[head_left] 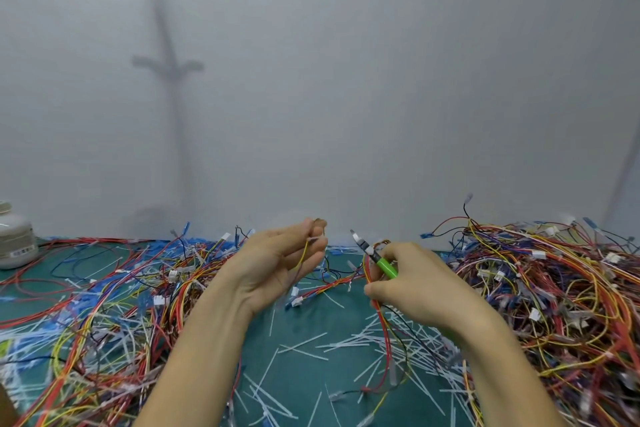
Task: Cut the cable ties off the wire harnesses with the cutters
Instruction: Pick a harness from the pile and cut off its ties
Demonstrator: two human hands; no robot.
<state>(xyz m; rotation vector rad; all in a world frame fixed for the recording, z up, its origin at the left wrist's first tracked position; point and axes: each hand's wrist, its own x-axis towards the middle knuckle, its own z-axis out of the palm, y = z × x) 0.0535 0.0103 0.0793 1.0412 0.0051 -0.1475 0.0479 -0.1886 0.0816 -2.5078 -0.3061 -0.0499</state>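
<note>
Green matting covers the table (304,374), and above its middle we see both hands raised with what looks like one wire harness (382,329) strung between them. The left hand (277,260) is turned palm up, its fingertips pinching a yellow wire (304,253). We judge it is lifted so the bundle hangs free and a tie can be found. The right hand (412,281) grips the green-handled cutters (375,256), blades pointing up and toward the left hand. Red and orange loops of the harness are caught under the same fingers, which keeps tool and work together. Whether the blades stand apart we cannot tell, because they are blurred, and we see no tie at them.

Room is tight at the sides. A tangled left pile (104,305) and a taller right pile (554,288) of harnesses crowd in, the right one just beside the right wrist. Between them lies the only open stretch, littered with white cut ties (346,343). A pale wall (346,80) closes the table's far edge near behind the hands. A white jar (15,239) stands at the far left, well apart.
</note>
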